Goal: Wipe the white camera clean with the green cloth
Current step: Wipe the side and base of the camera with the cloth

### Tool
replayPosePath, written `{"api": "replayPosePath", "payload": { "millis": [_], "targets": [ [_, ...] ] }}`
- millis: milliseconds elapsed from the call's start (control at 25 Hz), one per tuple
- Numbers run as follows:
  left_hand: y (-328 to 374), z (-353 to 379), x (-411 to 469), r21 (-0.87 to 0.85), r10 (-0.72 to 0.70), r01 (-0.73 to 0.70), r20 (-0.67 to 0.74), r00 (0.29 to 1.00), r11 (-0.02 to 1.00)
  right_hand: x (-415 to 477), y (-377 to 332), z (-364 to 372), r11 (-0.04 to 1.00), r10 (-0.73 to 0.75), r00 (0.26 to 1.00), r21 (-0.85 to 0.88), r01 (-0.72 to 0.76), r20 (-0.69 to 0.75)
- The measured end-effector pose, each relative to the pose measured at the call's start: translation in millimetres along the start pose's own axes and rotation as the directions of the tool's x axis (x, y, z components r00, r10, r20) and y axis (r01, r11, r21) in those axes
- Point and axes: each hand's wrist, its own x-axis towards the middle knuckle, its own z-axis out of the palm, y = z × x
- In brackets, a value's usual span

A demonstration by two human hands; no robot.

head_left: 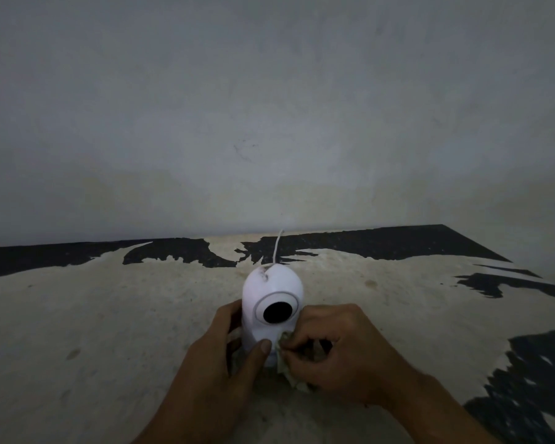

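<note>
The white camera (271, 290) stands upright on the worn table top (109, 315), its round black lens facing me and a dark smudge near its top. My left hand (218, 357) wraps around the camera's lower left side, thumb across the front of its base. My right hand (337, 350) holds the bunched green cloth (285, 368) pressed against the camera's lower right side. Most of the cloth is hidden under my fingers.
A thin white cable (277, 246) runs from the camera's top back toward the grey wall (269, 107). The table's pale covering is torn, baring black patches (539, 395) along the back edge and at the right.
</note>
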Motion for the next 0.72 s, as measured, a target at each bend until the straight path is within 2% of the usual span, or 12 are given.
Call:
{"api": "replayPosePath", "payload": {
  "millis": [160,360,440,560,720],
  "targets": [
    [1.4,-0.6,0.2,0.004,-0.01,0.01,-0.007,1.0,1.0,-2.1,8.9,-11.8,0.988,0.128,0.979,0.111,-0.112,-0.156],
    [1.2,-1.1,0.0,0.003,-0.041,0.041,0.002,0.999,0.999,5.2,0.7,-2.3,0.986,0.158,0.886,0.113,-0.12,-0.437],
    [2.4,-0.4,0.6,0.012,-0.049,0.049,-0.002,0.999,0.999,9.0,-7.7,2.2,0.996,0.089,0.887,0.058,-0.07,-0.453],
    [3.5,-0.6,1.0,0.021,-0.04,0.039,0.003,0.999,0.999,10.1,-10.1,11.3,1.0,0.008,0.914,-0.016,-0.015,-0.405],
    [1.4,-1.7,0.4,-0.023,-0.049,0.049,0.012,0.999,0.999,6.3,-1.5,11.0,0.987,0.162,0.896,0.075,-0.144,-0.414]
  ]
}}
